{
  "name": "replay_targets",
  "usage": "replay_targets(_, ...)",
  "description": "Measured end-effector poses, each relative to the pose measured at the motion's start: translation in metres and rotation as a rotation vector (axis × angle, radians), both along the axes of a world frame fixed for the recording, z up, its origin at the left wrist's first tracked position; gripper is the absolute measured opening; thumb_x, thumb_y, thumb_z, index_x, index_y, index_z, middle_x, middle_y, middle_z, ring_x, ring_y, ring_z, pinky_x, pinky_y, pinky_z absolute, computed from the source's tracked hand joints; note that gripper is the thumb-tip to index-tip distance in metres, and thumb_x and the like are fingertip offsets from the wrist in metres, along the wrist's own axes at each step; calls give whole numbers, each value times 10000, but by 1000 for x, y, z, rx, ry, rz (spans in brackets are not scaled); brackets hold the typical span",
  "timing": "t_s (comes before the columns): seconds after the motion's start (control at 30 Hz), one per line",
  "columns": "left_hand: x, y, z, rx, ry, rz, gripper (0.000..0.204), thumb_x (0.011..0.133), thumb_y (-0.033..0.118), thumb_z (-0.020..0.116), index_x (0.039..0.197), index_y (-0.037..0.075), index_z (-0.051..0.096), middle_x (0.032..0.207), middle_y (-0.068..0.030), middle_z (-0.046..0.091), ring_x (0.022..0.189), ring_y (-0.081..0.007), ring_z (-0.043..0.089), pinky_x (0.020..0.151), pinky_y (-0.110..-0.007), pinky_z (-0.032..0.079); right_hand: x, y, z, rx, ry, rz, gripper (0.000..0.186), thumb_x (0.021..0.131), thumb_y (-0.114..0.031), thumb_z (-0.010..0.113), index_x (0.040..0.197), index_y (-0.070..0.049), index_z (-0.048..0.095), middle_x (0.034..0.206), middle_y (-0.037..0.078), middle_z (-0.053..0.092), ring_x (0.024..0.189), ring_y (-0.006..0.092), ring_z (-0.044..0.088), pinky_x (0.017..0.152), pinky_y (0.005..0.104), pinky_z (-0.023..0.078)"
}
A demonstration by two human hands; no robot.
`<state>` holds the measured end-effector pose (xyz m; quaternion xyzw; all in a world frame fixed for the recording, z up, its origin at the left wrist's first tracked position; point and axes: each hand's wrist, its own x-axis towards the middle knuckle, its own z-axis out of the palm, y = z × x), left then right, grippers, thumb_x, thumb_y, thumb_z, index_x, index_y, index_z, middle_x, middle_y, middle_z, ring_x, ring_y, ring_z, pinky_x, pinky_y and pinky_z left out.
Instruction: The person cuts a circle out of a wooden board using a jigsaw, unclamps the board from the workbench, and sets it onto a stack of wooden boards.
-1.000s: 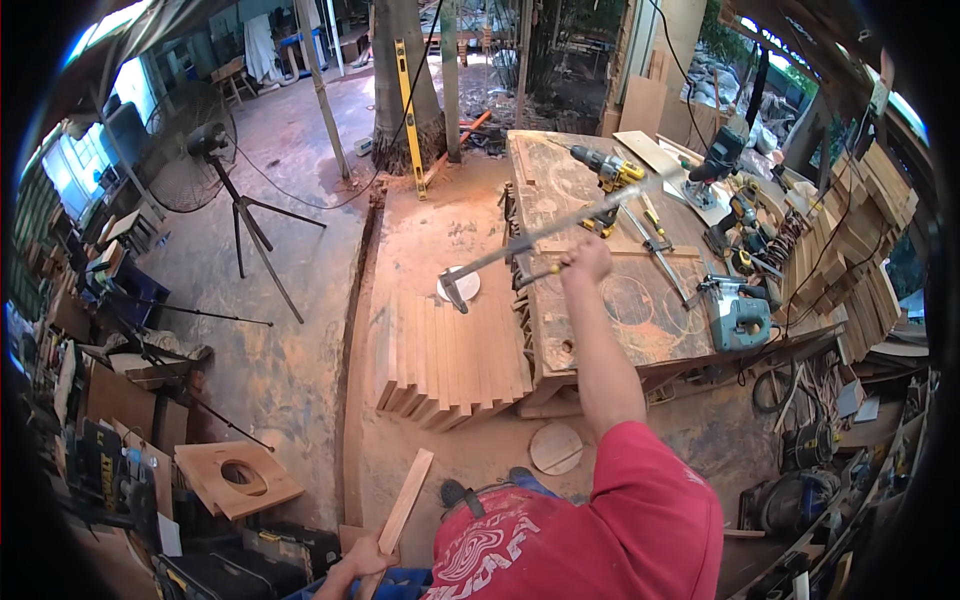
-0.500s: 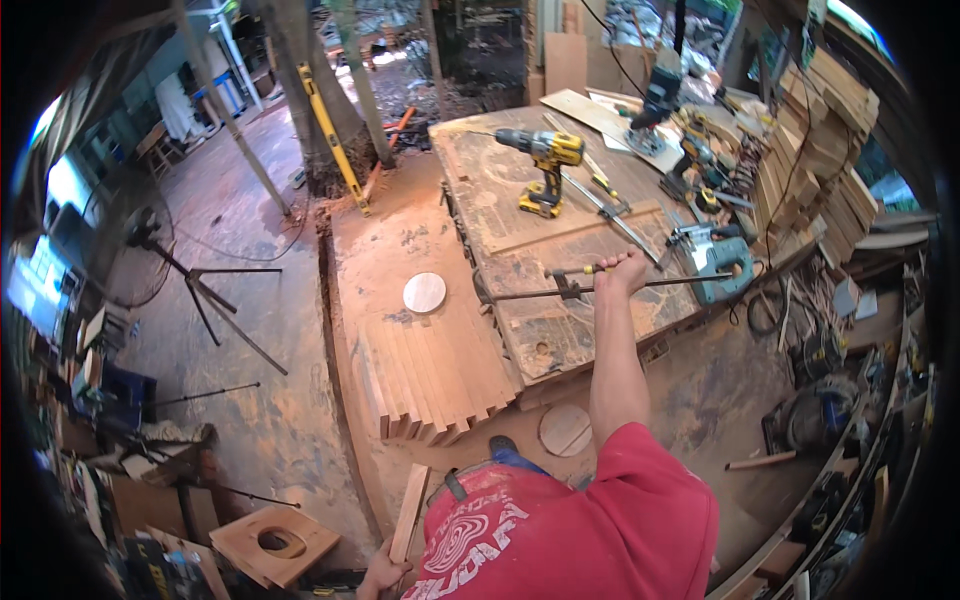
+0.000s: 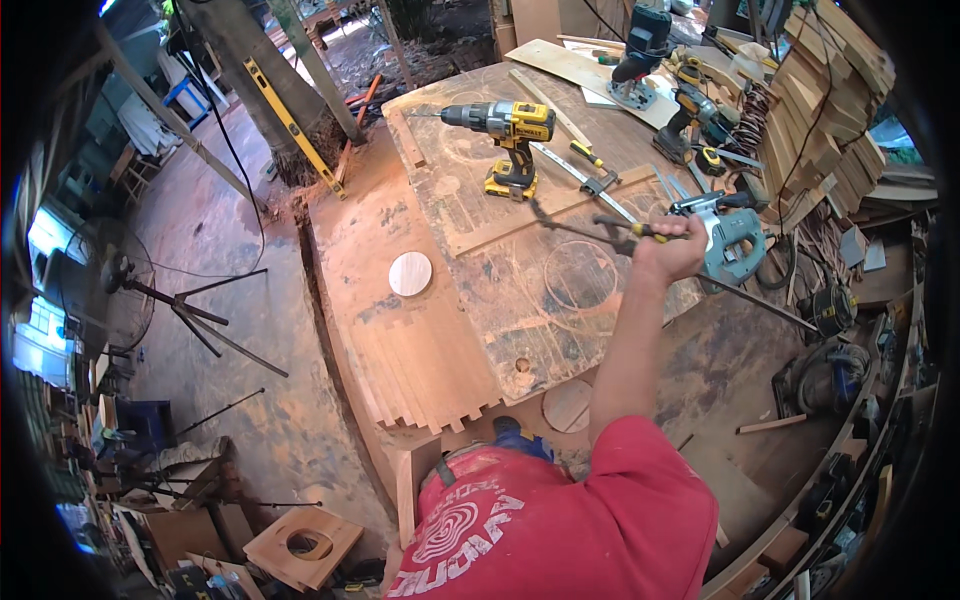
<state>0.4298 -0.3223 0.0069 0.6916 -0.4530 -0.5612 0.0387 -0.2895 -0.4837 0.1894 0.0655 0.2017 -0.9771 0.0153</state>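
Observation:
My right hand (image 3: 672, 250) is closed around the yellow-and-black handle of a bar clamp (image 3: 762, 304), raised over the workbench's near right part. The clamp's dark bar slants down to the right past the bench edge; its other end is blurred. At the lower edge, only a sliver of my left hand (image 3: 394, 562) shows beside my red shirt, its fingers mostly hidden. It is at the lower end of an upright wooden strip (image 3: 406, 495). A yellow drill (image 3: 515, 130) stands on the workbench (image 3: 470, 300) left of the clamp.
Joined wooden strips (image 3: 425, 360) with a stepped edge lie left of the bench, a pale wooden disc (image 3: 410, 273) at their far end. A jigsaw (image 3: 733, 240) sits at the bench's right. A tripod (image 3: 190, 310) stands on the left; stacked timber (image 3: 820, 100) is at far right.
My right hand has lifted the bar clamp off the bench and moved right, tilting the bar down to the right. My left hand has slipped mostly out of sight. The view has shifted.

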Motion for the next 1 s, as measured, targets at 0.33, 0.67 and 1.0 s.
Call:
replay_targets(0.33,0,16,9,-4,25,173,665,820,195,833,1411,2,598,1126,-145,761,1057,-249,723,932,-376,569,-118,-48,-45,-103,-378,-349,230,859,-149,592,716,-119,415,658,43,482,556,197,537,574,389,476)
replay_targets(0.67,30,9,59,-96,-9,161,497,772,68,690,1257,-25,639,969,-101,732,787,-188,708,715,-348,588,-86,-55,-145,1423,182,-285,540,971,-257,616,1357,121,595,1330,328,611,1200,485,605,1017,526,496)
replay_targets(1.0,83,-66,83,-196,-78,165,489,774,43,696,1245,-51,608,988,-125,720,813,-217,717,738,-363,586,-14,9,-198,1994,830,-235,661,989,-349,647,1514,28,503,1398,328,574,1331,511,480,1177,595,300)
